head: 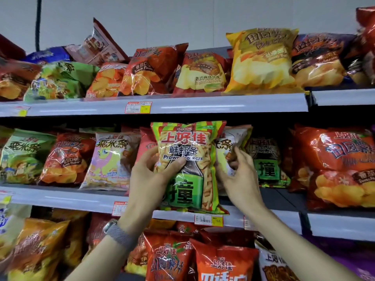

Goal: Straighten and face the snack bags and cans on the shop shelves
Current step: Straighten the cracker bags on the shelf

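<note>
Now left fingers (176, 163) grip the upright green prawn-cracker bag (187, 138), right fingers (239, 157) pinch a pale bag (238, 136)

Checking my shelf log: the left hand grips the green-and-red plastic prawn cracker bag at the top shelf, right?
No. The head view shows the left hand gripping the green-and-red plastic prawn cracker bag at the middle shelf.

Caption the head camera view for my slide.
Left hand grips prawn cracker bag at middle shelf; right hand pinches pale bag beside it.
</note>
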`<action>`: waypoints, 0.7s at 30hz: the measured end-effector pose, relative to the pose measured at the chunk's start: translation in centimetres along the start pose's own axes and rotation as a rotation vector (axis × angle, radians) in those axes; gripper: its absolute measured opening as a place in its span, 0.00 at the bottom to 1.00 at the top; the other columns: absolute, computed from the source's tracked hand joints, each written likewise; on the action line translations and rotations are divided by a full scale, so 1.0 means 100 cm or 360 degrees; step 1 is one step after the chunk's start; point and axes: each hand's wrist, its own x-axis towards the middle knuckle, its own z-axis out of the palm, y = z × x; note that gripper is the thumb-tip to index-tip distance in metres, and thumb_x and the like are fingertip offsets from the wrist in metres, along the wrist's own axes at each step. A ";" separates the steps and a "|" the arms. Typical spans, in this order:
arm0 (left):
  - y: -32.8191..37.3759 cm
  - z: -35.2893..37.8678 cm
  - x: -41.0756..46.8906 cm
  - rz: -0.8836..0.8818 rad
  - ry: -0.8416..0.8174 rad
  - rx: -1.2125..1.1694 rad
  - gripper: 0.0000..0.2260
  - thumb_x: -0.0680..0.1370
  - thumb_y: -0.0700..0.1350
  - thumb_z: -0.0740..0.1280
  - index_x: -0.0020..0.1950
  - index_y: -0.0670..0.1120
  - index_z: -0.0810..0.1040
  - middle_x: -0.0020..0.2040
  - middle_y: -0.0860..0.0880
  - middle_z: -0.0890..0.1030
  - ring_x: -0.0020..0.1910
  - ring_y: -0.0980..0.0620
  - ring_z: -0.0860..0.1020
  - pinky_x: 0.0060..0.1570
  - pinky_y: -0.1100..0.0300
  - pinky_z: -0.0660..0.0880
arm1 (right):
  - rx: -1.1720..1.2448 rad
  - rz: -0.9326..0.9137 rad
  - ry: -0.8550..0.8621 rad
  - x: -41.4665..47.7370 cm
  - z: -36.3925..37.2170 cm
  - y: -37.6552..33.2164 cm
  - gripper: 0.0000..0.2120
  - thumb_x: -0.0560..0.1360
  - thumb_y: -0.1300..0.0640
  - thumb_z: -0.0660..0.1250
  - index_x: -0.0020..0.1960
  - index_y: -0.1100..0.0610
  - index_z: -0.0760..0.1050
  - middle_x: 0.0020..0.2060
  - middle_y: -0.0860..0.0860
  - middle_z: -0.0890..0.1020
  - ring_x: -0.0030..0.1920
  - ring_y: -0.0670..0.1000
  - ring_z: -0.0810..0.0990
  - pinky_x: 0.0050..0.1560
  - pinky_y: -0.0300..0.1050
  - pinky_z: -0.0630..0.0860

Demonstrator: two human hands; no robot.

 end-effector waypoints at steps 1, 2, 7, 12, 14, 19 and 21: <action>0.001 0.005 -0.001 0.0003 -0.0011 -0.0026 0.24 0.70 0.54 0.83 0.63 0.53 0.82 0.53 0.54 0.88 0.53 0.51 0.87 0.57 0.41 0.83 | 0.0018 0.0003 -0.0044 -0.003 -0.007 0.002 0.40 0.79 0.50 0.74 0.84 0.53 0.58 0.71 0.44 0.67 0.66 0.47 0.74 0.69 0.51 0.76; 0.002 0.010 -0.002 0.0008 -0.0019 -0.0054 0.25 0.70 0.54 0.83 0.64 0.53 0.81 0.53 0.54 0.88 0.53 0.51 0.87 0.57 0.41 0.83 | 0.0013 0.0006 -0.0072 -0.006 -0.014 0.005 0.39 0.78 0.49 0.73 0.83 0.53 0.59 0.69 0.43 0.68 0.63 0.45 0.76 0.66 0.49 0.77; 0.008 0.040 -0.010 0.0057 -0.0086 -0.0147 0.28 0.68 0.58 0.81 0.66 0.55 0.79 0.56 0.54 0.87 0.56 0.51 0.86 0.57 0.41 0.83 | 0.0086 0.0125 -0.0033 -0.017 -0.061 0.014 0.27 0.80 0.45 0.71 0.76 0.48 0.72 0.61 0.45 0.82 0.56 0.38 0.81 0.57 0.37 0.79; 0.014 0.077 -0.021 0.0110 -0.0172 -0.0213 0.29 0.69 0.58 0.81 0.67 0.56 0.78 0.58 0.55 0.86 0.59 0.53 0.85 0.60 0.43 0.81 | 0.0601 0.0120 -0.0170 -0.034 -0.103 -0.005 0.23 0.80 0.35 0.63 0.70 0.46 0.79 0.63 0.43 0.84 0.66 0.46 0.80 0.72 0.56 0.72; 0.013 0.093 -0.024 0.0108 -0.0184 -0.0208 0.30 0.68 0.60 0.81 0.67 0.59 0.76 0.59 0.56 0.85 0.61 0.55 0.83 0.61 0.45 0.81 | 0.0500 0.0022 -0.0312 -0.041 -0.116 -0.014 0.27 0.78 0.31 0.65 0.72 0.43 0.75 0.63 0.39 0.83 0.66 0.42 0.80 0.70 0.52 0.73; 0.006 0.130 -0.036 0.0130 -0.0368 -0.0047 0.34 0.68 0.65 0.78 0.72 0.59 0.73 0.62 0.57 0.83 0.61 0.60 0.81 0.64 0.48 0.79 | -0.0180 0.0092 -0.0353 -0.043 -0.140 -0.008 0.34 0.64 0.19 0.68 0.66 0.29 0.70 0.62 0.36 0.81 0.65 0.41 0.78 0.68 0.52 0.74; 0.005 0.139 -0.037 0.0109 -0.0539 0.0006 0.32 0.75 0.58 0.77 0.76 0.56 0.70 0.60 0.63 0.80 0.57 0.69 0.79 0.62 0.54 0.80 | -0.0329 0.0147 -0.0269 -0.041 -0.151 -0.002 0.36 0.66 0.20 0.68 0.68 0.35 0.70 0.62 0.33 0.77 0.67 0.43 0.75 0.69 0.51 0.71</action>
